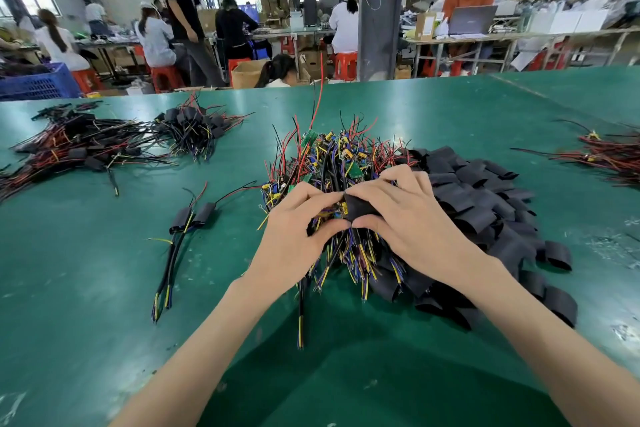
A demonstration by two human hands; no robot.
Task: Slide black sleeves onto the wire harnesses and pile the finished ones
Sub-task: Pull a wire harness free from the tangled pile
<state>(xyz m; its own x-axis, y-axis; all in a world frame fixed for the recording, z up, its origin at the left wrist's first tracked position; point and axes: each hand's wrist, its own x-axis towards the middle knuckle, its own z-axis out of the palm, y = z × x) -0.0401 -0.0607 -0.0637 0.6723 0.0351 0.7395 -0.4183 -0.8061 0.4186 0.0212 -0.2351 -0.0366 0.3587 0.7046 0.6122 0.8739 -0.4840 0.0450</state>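
On the green work table [450, 107]: central heap of unsleeved multicoloured wire harnesses [332, 156]; heap of flat black sleeves [485, 204] touching its right side; finished sleeved pile [79, 146] far left. Over the heap, right hand [412, 218] pinches one black sleeve [360, 207], long axis left-right, mouth facing left hand [294, 236], which pinches a harness end [334, 215].

Bare table [104, 288] left of harness heap [332, 163]

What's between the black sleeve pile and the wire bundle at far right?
Nothing: bare table separates sleeve pile from wire bundle, per head view.
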